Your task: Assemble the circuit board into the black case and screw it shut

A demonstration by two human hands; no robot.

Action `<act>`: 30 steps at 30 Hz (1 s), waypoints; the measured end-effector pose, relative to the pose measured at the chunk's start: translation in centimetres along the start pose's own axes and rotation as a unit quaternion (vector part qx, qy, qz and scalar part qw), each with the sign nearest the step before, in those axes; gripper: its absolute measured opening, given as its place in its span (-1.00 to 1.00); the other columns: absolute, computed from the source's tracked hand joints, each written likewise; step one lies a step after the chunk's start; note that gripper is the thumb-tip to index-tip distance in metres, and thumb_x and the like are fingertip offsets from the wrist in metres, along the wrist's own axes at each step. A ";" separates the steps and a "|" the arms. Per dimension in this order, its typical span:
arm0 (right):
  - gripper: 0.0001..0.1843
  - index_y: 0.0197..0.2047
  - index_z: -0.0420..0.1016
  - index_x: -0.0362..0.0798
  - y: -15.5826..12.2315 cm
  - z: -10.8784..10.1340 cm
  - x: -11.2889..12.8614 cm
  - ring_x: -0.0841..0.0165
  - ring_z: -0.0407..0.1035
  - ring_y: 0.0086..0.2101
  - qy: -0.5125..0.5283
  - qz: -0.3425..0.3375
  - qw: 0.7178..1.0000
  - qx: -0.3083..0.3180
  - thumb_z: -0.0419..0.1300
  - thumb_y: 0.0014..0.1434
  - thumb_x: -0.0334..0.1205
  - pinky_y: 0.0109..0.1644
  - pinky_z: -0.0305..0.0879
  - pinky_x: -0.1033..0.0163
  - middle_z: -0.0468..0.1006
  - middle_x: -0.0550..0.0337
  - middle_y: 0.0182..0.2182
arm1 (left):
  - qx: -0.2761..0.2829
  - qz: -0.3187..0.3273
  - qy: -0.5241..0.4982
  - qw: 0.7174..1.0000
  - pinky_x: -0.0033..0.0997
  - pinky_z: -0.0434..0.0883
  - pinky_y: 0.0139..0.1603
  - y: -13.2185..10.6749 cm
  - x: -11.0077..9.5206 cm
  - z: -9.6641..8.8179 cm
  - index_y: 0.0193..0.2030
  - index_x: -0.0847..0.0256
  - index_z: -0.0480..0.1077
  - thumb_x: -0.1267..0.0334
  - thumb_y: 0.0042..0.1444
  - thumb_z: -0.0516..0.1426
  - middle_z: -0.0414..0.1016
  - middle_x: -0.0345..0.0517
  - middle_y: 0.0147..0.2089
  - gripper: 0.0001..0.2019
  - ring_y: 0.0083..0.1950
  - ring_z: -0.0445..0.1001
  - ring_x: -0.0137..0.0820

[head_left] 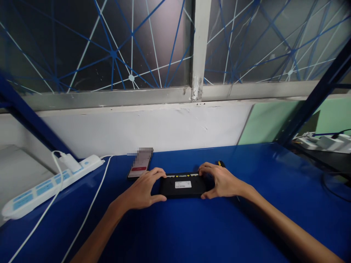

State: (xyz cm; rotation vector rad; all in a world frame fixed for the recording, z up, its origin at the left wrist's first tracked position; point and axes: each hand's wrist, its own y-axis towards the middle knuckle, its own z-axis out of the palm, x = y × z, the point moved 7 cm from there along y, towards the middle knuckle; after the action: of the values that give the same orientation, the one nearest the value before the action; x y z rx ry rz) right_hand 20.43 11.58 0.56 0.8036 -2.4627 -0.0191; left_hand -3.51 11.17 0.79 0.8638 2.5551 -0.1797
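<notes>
A flat black rectangular box [171, 190] with a white label on its face lies on the blue tabletop in the middle of the head view. White and yellow parts show along its far edge. My left hand [146, 189] grips its left end, fingers on the far edge and thumb at the near corner. At the opposite end, my right hand [218, 181] holds it the same way. Just beyond my left hand lies a phone [140, 163] with a lit, partly blurred screen. A small black and yellow object [219, 163] sits behind my right hand; its kind is unclear.
On the left, a white power strip [46, 188] has a plug in it, and white cables run toward the front edge. Blue metal posts stand at both sides of the blue table [175, 233]. More white plugs or strips [326, 142] sit at the far right.
</notes>
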 end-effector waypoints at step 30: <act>-0.36 -0.13 0.37 -0.02 -0.1 -0.1 0.2 0.32 0.36 -0.35 -0.014 0.000 1.000 0.004 0.46 -0.25 0.03 -0.36 0.17 0.29 0.47 0.15 -0.15 | -0.003 -0.011 -0.020 1.000 -0.09 0.32 0.08 0.2 -0.4 -0.1 -0.01 0.08 0.24 0.11 -0.05 0.29 0.30 -0.05 0.13 -0.52 0.08 0.36 -0.11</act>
State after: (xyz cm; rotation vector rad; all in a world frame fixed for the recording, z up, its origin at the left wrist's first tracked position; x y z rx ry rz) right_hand 20.31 11.40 0.72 0.8116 -2.4906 -0.0192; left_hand -3.20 11.14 1.08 0.8229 2.5270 -0.1939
